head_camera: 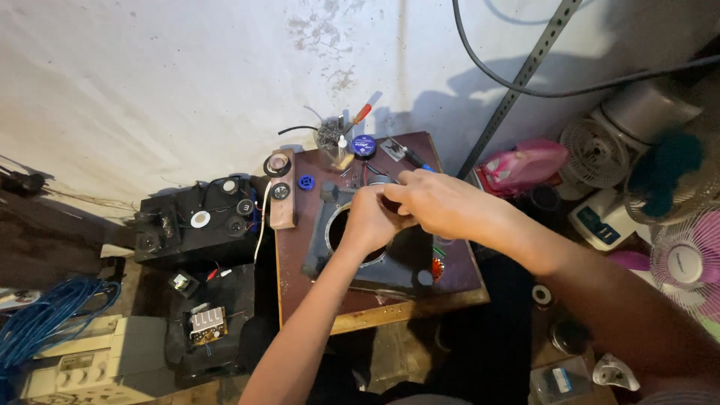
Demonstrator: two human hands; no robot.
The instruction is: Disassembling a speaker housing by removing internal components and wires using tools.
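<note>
Head view, frame centre: our left hand and right hand meet, fingers pinched on a small dark part, barely visible, above the dark panel with its round hole; steady both wrists on the brown table.

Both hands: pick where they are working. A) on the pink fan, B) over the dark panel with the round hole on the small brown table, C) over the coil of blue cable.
B: the left hand and right hand meet above the dark panel with its round hole, on the brown table.
</note>
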